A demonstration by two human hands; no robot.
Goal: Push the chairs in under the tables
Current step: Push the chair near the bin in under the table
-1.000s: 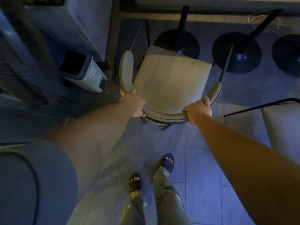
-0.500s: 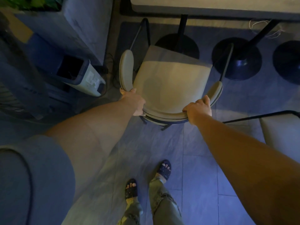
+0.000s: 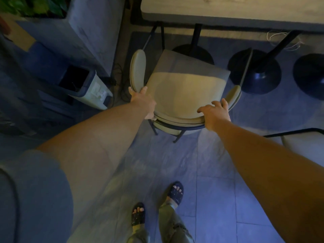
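Head view: chair (image 3: 184, 88) squared to the table (image 3: 228, 13), seat front just reaching under its edge, likely lined up between the pedestal bases. Left hand (image 3: 142, 102) and right hand (image 3: 214, 113) on the curved backrest, fingers loosely spread, pressing rather than clamping, suited to pushing.
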